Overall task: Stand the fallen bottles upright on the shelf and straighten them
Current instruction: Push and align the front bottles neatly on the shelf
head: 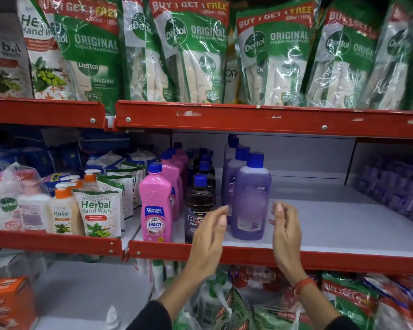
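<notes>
On the middle shelf [320, 234] three rows of bottles run from the red front lip toward the back. The purple row [239, 172] has four that I can count, all upright with blue caps. The pink row [174, 170] shows about four caps, and the dark row [202, 167] about four as well, though the ones further back blur together. None of them lies on its side that I can see.

The front purple bottle [250, 201] stands just behind the lip, and it sits right between the two hands. The left hand [206, 241] is raised on its left side, fingers [218, 214] straight and held loosely together, the tips just beside the bottle's wall but not on it; this hand covers part of the front dark bottle [198, 206]. The right hand [286, 232] is on the other side, fingers [278, 210] curled inward and a little apart, with a clear gap of white shelf between them and the bottle. Neither hand holds anything. A red band [304, 283] circles the right wrist. The front pink bottle [156, 203] stands upright at the left, near the lip.
</notes>
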`<act>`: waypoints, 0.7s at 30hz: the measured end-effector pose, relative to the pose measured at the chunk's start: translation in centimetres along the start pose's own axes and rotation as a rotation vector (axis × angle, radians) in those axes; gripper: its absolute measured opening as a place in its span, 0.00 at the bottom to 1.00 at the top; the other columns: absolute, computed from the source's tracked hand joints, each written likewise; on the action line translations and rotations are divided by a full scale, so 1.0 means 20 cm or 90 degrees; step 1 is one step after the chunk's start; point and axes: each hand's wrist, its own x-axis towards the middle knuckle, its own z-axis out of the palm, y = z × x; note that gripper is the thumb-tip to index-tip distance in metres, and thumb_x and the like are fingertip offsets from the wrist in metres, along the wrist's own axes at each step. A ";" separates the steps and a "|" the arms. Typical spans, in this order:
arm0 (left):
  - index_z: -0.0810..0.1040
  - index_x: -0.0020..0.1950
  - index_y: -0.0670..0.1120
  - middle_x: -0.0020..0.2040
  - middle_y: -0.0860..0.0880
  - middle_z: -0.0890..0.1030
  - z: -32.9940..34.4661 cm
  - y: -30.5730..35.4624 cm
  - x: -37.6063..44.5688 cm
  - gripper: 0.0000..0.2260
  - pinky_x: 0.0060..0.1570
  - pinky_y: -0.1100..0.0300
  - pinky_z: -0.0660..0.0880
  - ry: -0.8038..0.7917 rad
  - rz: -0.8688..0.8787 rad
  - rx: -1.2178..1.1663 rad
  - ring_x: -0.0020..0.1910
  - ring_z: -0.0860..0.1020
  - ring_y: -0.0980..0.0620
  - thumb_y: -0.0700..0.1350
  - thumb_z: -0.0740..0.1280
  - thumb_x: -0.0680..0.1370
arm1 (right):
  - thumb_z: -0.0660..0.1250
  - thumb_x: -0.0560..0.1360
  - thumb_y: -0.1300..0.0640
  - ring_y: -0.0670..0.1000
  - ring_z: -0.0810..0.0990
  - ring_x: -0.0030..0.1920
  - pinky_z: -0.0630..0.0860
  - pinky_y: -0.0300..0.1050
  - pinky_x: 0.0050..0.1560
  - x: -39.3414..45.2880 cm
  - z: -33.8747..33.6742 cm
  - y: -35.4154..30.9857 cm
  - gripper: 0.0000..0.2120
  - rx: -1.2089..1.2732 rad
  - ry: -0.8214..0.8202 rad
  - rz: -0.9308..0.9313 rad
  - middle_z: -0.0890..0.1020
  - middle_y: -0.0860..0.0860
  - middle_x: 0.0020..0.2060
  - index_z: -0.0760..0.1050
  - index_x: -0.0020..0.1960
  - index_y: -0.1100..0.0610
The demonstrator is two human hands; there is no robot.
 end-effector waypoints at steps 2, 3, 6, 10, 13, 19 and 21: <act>0.53 0.72 0.68 0.73 0.68 0.59 0.12 0.01 0.04 0.28 0.71 0.66 0.56 -0.080 -0.081 -0.059 0.71 0.58 0.72 0.72 0.45 0.73 | 0.50 0.80 0.41 0.51 0.71 0.68 0.73 0.51 0.63 0.06 -0.02 0.03 0.22 0.050 -0.096 0.070 0.67 0.52 0.73 0.62 0.72 0.45; 0.46 0.73 0.69 0.75 0.68 0.52 0.17 0.01 0.07 0.32 0.74 0.61 0.50 -0.108 -0.123 -0.078 0.74 0.52 0.69 0.75 0.42 0.70 | 0.49 0.79 0.38 0.51 0.67 0.72 0.70 0.53 0.65 0.08 -0.04 0.03 0.25 0.080 -0.158 0.101 0.60 0.50 0.77 0.55 0.75 0.39; 0.40 0.72 0.70 0.76 0.64 0.43 0.22 0.02 0.15 0.37 0.74 0.54 0.41 -0.167 -0.183 -0.117 0.75 0.44 0.62 0.78 0.37 0.64 | 0.52 0.65 0.21 0.54 0.66 0.74 0.76 0.48 0.59 0.10 -0.04 0.05 0.31 0.119 -0.306 0.170 0.56 0.49 0.80 0.49 0.66 0.20; 0.45 0.66 0.78 0.72 0.69 0.49 0.22 0.05 0.18 0.26 0.71 0.57 0.45 -0.171 -0.196 -0.138 0.70 0.48 0.64 0.75 0.37 0.67 | 0.50 0.63 0.19 0.52 0.67 0.73 0.74 0.52 0.66 0.12 -0.07 0.06 0.31 0.070 -0.382 0.152 0.58 0.46 0.79 0.47 0.65 0.15; 0.47 0.61 0.83 0.69 0.72 0.50 0.18 0.07 0.11 0.22 0.71 0.56 0.47 -0.152 -0.202 -0.131 0.73 0.51 0.61 0.76 0.37 0.67 | 0.46 0.72 0.25 0.52 0.64 0.76 0.65 0.62 0.74 0.08 -0.10 0.04 0.27 -0.004 -0.398 0.103 0.54 0.39 0.79 0.42 0.68 0.18; 0.47 0.70 0.74 0.79 0.53 0.53 0.10 0.09 0.01 0.35 0.76 0.40 0.51 -0.144 -0.229 -0.108 0.78 0.53 0.48 0.79 0.38 0.63 | 0.45 0.75 0.29 0.54 0.70 0.73 0.62 0.60 0.74 -0.05 -0.15 -0.03 0.25 -0.089 -0.419 0.081 0.57 0.40 0.76 0.36 0.68 0.20; 0.51 0.75 0.63 0.78 0.54 0.54 0.08 0.12 0.01 0.34 0.77 0.47 0.53 -0.129 -0.274 -0.133 0.77 0.55 0.51 0.73 0.42 0.71 | 0.45 0.76 0.30 0.54 0.69 0.74 0.62 0.59 0.74 -0.08 -0.16 -0.09 0.26 -0.095 -0.410 0.091 0.58 0.38 0.75 0.36 0.69 0.21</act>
